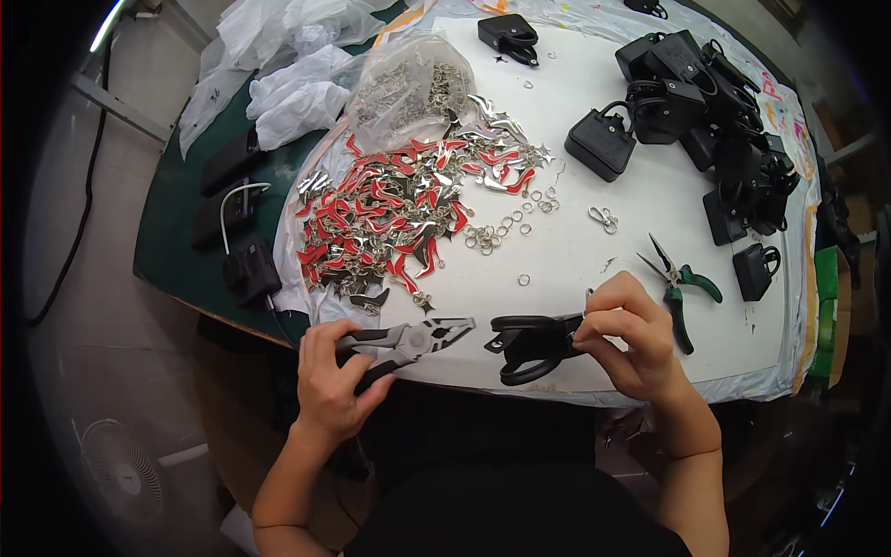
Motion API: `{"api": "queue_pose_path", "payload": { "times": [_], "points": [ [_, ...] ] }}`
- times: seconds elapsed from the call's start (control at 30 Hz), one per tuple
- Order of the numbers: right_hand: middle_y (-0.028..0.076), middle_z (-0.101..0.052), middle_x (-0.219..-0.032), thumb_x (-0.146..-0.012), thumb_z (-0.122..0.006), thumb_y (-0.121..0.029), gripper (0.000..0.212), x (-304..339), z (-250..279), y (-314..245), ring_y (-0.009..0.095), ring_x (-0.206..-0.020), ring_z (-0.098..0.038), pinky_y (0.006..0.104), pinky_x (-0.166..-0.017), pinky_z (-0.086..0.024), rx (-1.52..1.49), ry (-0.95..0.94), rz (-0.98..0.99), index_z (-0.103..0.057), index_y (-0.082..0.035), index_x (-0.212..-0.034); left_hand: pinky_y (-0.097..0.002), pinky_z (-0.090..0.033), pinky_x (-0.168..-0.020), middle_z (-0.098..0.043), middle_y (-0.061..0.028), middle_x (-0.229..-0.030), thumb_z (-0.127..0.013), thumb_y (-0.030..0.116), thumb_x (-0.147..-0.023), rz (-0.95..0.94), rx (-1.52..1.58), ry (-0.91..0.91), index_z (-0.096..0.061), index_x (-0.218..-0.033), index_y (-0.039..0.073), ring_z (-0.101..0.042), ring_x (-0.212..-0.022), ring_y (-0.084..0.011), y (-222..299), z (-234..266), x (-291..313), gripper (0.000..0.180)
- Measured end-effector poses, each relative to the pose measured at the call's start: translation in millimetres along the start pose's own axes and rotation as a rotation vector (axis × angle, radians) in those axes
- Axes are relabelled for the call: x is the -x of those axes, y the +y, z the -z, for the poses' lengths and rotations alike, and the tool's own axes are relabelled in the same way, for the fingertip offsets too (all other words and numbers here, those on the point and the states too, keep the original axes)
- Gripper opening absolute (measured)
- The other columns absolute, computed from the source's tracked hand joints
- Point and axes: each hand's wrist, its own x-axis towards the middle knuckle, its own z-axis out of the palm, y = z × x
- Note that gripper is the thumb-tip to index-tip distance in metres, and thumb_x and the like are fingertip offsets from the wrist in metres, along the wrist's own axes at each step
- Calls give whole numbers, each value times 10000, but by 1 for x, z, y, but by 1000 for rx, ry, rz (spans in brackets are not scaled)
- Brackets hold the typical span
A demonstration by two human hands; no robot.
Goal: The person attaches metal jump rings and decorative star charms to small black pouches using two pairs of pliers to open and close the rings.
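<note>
My left hand (329,381) is closed around the black and grey handles of a pair of combination pliers (422,340), whose jaws point right. Near the front edge of the table, my right hand (636,334) pinches the right end of a small black handbag (538,345) between thumb and fingers. The bag lies on its side, its looped handles toward the pliers, with a short gap between. Whether the fingertips also hold a small metal part cannot be made out. Beyond the hands spreads a heap of red, black and silver shoe-shaped charms (380,209) with rings and stars.
Green-handled long-nose pliers (682,288) lie open beside my right hand. Loose metal rings (501,230) and a clasp (603,219) are on the white table. Black mini handbags (705,111) pile up at the far right. A clear bag of hardware (413,88) and black devices (249,267) sit left.
</note>
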Motion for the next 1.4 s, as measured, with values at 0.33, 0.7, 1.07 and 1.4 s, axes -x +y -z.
{"api": "queue_pose_path", "payload": {
  "times": [0.33,0.7,1.07,1.4],
  "points": [
    [63,-602,-825,-678,-820,6,252,13,-26,-16,226,-703,-548,320,-593,-436,127,112,77,-666,-32,-875,-439,-429,-766,-583,-131,-1067,-858,301,-580,-76,-48,-94,-684,-762,14,-554,-937,-324,39,48,-43,381],
    [57,-607,-825,-633,-815,-3,267,19,-35,-17,220,-679,-544,314,-566,-429,175,169,114,-677,-35,-859,-447,-426,-827,-615,-140,-1154,-863,322,-573,-189,-184,-146,-639,-745,9,-569,-987,-320,51,48,-61,422],
    [182,-511,-1339,-658,-888,-288,866,73,75,9,360,-1239,-482,423,-1032,-405,812,32,-476,-500,34,-1362,-420,-451,-731,-642,-128,-999,-840,252,-545,-214,-58,-144,-567,-659,34,-600,-823,-306,24,40,-66,368],
    [174,-555,-1095,-826,-714,-165,554,72,84,3,332,-964,-552,407,-875,-457,751,-78,-675,-492,59,-1281,-389,-431,-640,-642,-73,-818,-857,303,-559,-76,-64,-181,-560,-799,64,-573,-662,-279,19,47,-74,451]
  ]
}}
